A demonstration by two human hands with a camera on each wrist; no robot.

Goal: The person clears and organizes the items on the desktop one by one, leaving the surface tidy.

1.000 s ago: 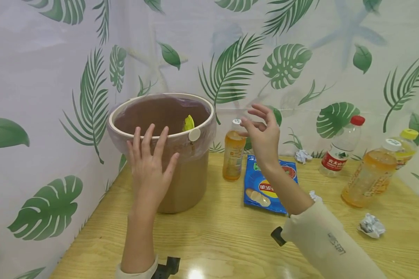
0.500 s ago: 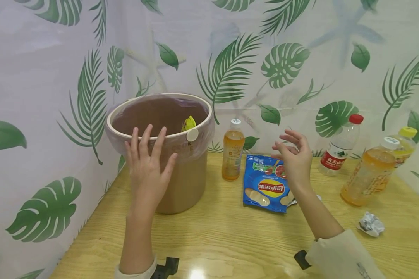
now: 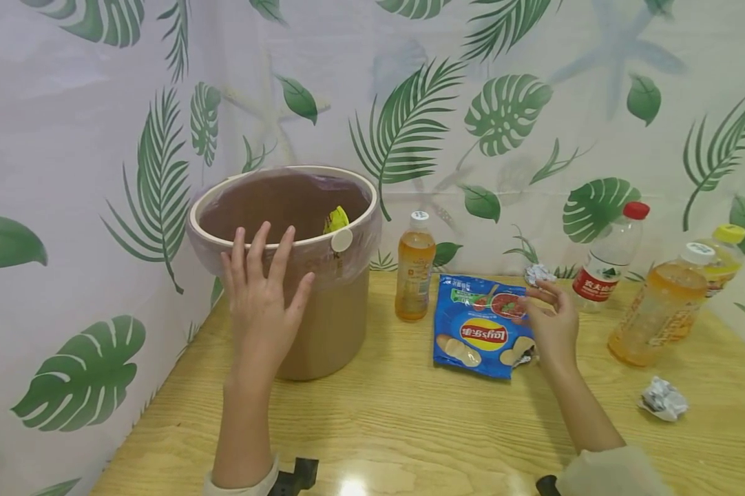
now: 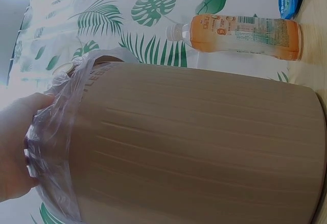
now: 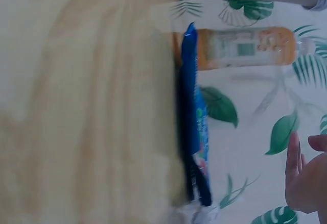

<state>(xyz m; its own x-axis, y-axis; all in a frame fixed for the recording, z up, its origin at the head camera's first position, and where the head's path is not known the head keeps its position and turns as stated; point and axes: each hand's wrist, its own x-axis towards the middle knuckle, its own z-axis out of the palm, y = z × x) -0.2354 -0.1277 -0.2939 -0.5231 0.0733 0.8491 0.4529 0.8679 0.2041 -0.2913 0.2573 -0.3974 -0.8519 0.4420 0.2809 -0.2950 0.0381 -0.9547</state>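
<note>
My left hand point(image 3: 262, 303) rests against the front of a brown trash bin point(image 3: 329, 324), fingers spread and fairly straight, fingertips at its pale rim. A clear plastic liner point(image 4: 56, 147) is folded over that rim, and the hand touches it in the left wrist view. Inside the bin shows a bit of yellow wrapper point(image 3: 337, 219). My right hand point(image 3: 555, 327) holds nothing and hovers with loosely bent fingers by the right edge of a blue Lay's chip bag point(image 3: 471, 310). Just behind those fingers is a crumpled paper ball point(image 3: 538, 274); silvery crumpled material point(image 3: 524, 357) shows at the bag's lower right corner.
An orange drink bottle point(image 3: 415, 269) stands between bin and chip bag. Farther right are a red-capped bottle point(image 3: 606, 262), another orange drink bottle point(image 3: 660, 306) and a yellow-capped one point(image 3: 727, 255). Another paper ball point(image 3: 664, 399) lies on the wooden table point(image 3: 410, 427). A leaf-patterned cloth point(image 3: 323, 62) hangs behind.
My right hand has moved from beside the bin rightward and down, past the chip bag's middle to its right edge. My left hand has stayed at the rim.
</note>
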